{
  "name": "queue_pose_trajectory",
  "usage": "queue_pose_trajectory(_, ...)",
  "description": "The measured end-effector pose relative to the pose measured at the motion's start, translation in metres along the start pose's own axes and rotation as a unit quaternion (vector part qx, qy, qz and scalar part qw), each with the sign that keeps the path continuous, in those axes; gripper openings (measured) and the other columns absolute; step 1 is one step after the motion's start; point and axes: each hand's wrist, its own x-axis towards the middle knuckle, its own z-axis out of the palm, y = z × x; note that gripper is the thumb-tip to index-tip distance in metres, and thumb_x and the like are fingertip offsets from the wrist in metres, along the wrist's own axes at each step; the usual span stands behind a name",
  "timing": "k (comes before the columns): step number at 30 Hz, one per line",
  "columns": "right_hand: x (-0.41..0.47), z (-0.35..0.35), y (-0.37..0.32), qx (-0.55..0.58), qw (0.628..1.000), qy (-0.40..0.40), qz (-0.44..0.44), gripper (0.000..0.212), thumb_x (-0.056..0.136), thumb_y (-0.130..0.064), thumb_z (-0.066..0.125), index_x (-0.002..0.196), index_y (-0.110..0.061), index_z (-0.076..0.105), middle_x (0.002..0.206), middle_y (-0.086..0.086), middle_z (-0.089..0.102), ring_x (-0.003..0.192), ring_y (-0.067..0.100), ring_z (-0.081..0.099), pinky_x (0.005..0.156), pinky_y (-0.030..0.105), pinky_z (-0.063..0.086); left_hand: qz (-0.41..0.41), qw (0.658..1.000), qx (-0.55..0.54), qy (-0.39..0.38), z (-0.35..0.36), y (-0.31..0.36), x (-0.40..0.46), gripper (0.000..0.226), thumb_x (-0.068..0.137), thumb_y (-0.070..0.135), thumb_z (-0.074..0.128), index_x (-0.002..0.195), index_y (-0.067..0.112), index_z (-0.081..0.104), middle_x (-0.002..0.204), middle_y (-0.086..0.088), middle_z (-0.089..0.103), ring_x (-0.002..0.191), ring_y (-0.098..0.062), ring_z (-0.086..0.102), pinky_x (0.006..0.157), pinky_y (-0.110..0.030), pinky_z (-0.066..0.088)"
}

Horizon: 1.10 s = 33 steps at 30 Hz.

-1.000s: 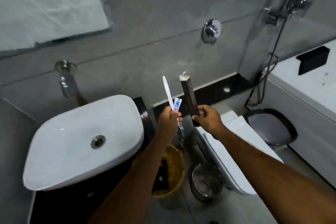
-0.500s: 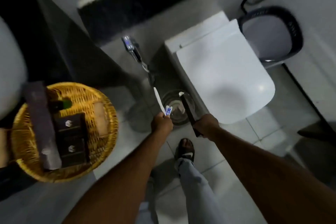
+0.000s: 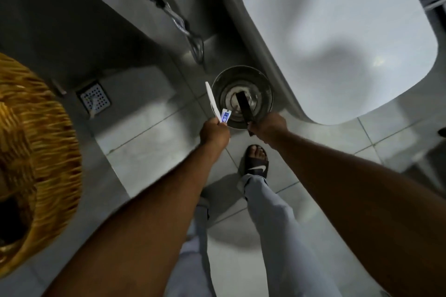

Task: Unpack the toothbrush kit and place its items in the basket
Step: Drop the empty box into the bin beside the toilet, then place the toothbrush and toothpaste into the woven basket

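Left hand (image 3: 214,130) fingers curled tight round a white toothbrush (image 3: 212,101) & small toothpaste tube (image 3: 225,116), both sticking up toward 12. Right hand (image 3: 268,128) fist closed on the dark kit box (image 3: 244,107), its top end over the steel bin (image 3: 242,96). Bin contents unclear. Wicker basket (image 3: 36,152) at 9, well apart, blurred; inside can't tell.

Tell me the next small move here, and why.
Probably let the right hand drop the dark empty box into the open metal bin: it is poised right over it, while the left hand holds the toothbrush and toothpaste sachet for the basket.
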Motion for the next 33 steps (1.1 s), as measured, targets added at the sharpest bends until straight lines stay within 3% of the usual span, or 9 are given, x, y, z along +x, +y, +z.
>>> queue_pose_trajectory(4, -0.030, -0.010, 0.004, -0.036, 0.998, 0.045, -0.011, 0.021, 0.085, -0.012, 0.065, 0.073, -0.017, 0.049, 0.086, 0.005, 0.061, 0.070, 0.017, 0.056, 0.059, 0.028, 0.048, 0.019, 1.000, 0.006, 0.006, -0.015, 0.015, -0.025, 0.024, 0.092, 0.010, 0.051, 0.101, -0.007, 0.063, 0.111, -0.037, 0.066, 0.101, -0.049, 0.066, 0.089, -0.056, 0.057)
queue_pose_trajectory(9, -0.106, -0.056, -0.024, -0.014, 0.992, 0.107, -0.071, 0.016, 0.088, -0.014, 0.062, 0.075, -0.008, 0.068, 0.075, 0.006, 0.067, 0.070, 0.020, 0.066, 0.060, 0.025, 0.054, 0.085, 0.996, -0.029, 0.010, -0.046, 0.076, -0.096, 0.024, 0.092, 0.013, 0.050, 0.101, -0.003, 0.065, 0.108, -0.033, 0.069, 0.101, -0.047, 0.067, 0.089, -0.056, 0.056)
queue_pose_trajectory(11, -0.149, -0.079, -0.048, 0.022, 0.976, 0.170, -0.134, 0.024, 0.085, -0.016, 0.061, 0.062, -0.016, 0.064, 0.062, -0.002, 0.062, 0.058, 0.012, 0.060, 0.050, 0.012, 0.039, 0.137, 0.989, -0.047, 0.012, -0.065, 0.109, -0.136, 0.022, 0.091, 0.014, 0.049, 0.092, 0.000, 0.066, 0.098, -0.028, 0.072, 0.087, -0.039, 0.070, 0.081, -0.049, 0.059)
queue_pose_trajectory(14, -0.212, -0.112, -0.090, 0.068, 0.944, 0.238, -0.218, 0.014, 0.086, -0.019, 0.061, 0.077, -0.017, 0.071, 0.077, 0.000, 0.071, 0.072, 0.017, 0.064, 0.062, 0.019, 0.037, 0.217, 0.971, -0.100, -0.007, -0.103, 0.154, -0.195, 0.022, 0.093, 0.009, 0.048, 0.073, 0.006, 0.058, 0.069, -0.016, 0.063, 0.053, -0.022, 0.058, 0.055, -0.034, 0.050)
queue_pose_trajectory(18, -0.305, -0.146, -0.164, 0.064, 0.865, 0.346, -0.358, 0.012, 0.086, -0.015, 0.065, 0.094, -0.015, 0.075, 0.092, 0.003, 0.075, 0.086, 0.020, 0.066, 0.069, 0.014, 0.031, 0.324, 0.943, -0.072, -0.018, -0.189, 0.183, -0.261, 0.025, 0.095, 0.014, 0.050, 0.071, 0.013, 0.057, 0.067, -0.004, 0.063, 0.056, -0.019, 0.061, 0.056, -0.030, 0.050)
queue_pose_trajectory(21, -0.378, -0.149, -0.227, 0.042, 0.791, 0.403, -0.457, 0.009, 0.085, -0.011, 0.065, 0.088, -0.013, 0.073, 0.089, 0.007, 0.073, 0.080, 0.025, 0.065, 0.069, 0.025, 0.040, 0.365, 0.930, -0.042, -0.017, -0.274, 0.182, -0.292, 0.021, 0.097, 0.021, 0.053, 0.078, 0.021, 0.061, 0.076, -0.004, 0.067, 0.065, -0.016, 0.067, 0.060, -0.032, 0.057)
queue_pose_trajectory(26, -0.457, -0.113, -0.305, -0.121, 0.721, 0.367, -0.575, 0.016, 0.084, -0.007, 0.062, 0.095, -0.014, 0.072, 0.090, 0.006, 0.070, 0.077, 0.025, 0.065, 0.057, 0.032, 0.052, 0.399, 0.915, 0.063, 0.008, -0.399, 0.148, -0.307, 0.022, 0.097, 0.025, 0.055, 0.076, 0.023, 0.060, 0.075, -0.008, 0.068, 0.063, -0.022, 0.066, 0.060, -0.037, 0.055)
queue_pose_trajectory(30, -0.485, -0.072, -0.339, -0.357, 0.582, 0.350, -0.642, 0.041, 0.071, -0.006, 0.065, 0.109, -0.019, 0.069, 0.120, 0.004, 0.064, 0.094, 0.030, 0.059, 0.065, 0.039, 0.055, 0.422, 0.881, 0.203, 0.062, -0.461, 0.124, -0.311, 0.023, 0.095, 0.026, 0.054, 0.074, 0.022, 0.060, 0.080, -0.004, 0.071, 0.073, -0.024, 0.070, 0.065, -0.029, 0.054)
queue_pose_trajectory(33, -0.492, -0.051, -0.346, -0.440, 0.526, 0.310, -0.659, 0.036, 0.073, -0.008, 0.071, 0.105, -0.024, 0.070, 0.104, -0.005, 0.068, 0.088, 0.023, 0.055, 0.067, 0.037, 0.049, 0.439, 0.856, 0.264, 0.070, -0.486, 0.115, -0.313, 0.023, 0.093, 0.024, 0.051, 0.073, 0.014, 0.060, 0.084, -0.004, 0.069, 0.080, -0.023, 0.064, 0.069, -0.030, 0.046)
